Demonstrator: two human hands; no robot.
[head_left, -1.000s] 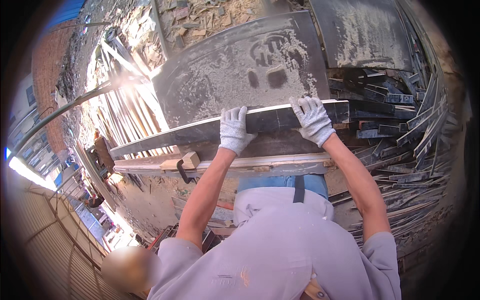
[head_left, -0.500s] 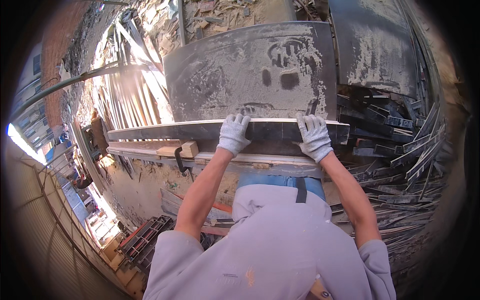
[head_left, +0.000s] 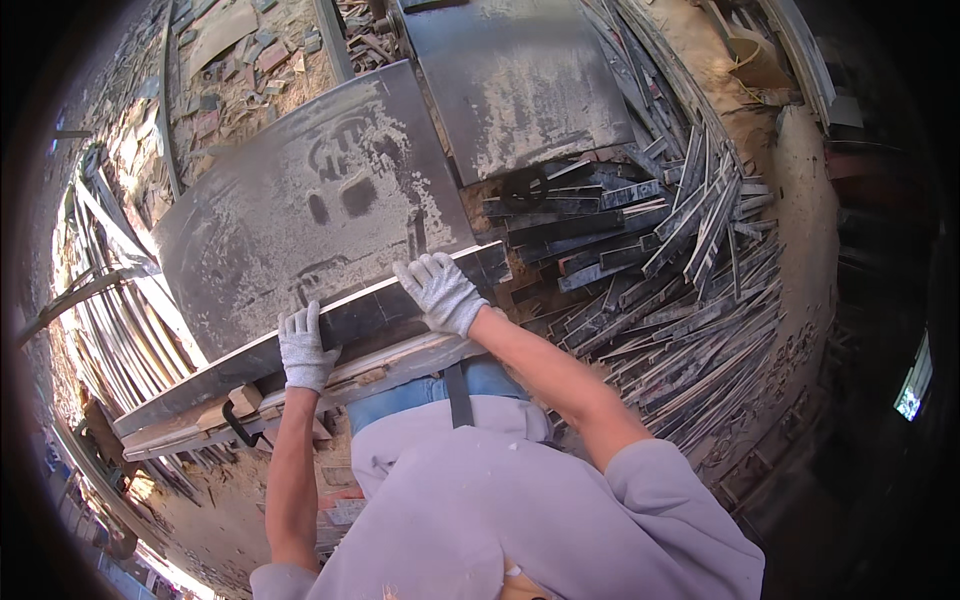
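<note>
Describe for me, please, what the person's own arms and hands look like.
The left hand and right hand wear matching light grey, speckled knit gloves with snug cuffs. Below loose, short sleeves of pale greyish lilac, the forearms are bare.

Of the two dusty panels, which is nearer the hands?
The left panel, just beyond the black board that the left hand and right hand hold. Dark patches break its dust; the right panel lies farther away.

Sandy ground (head_left: pixel 215 515); sunlight (head_left: pixel 130 320) left, deep shade (head_left: pixel 880 300) right.
</note>
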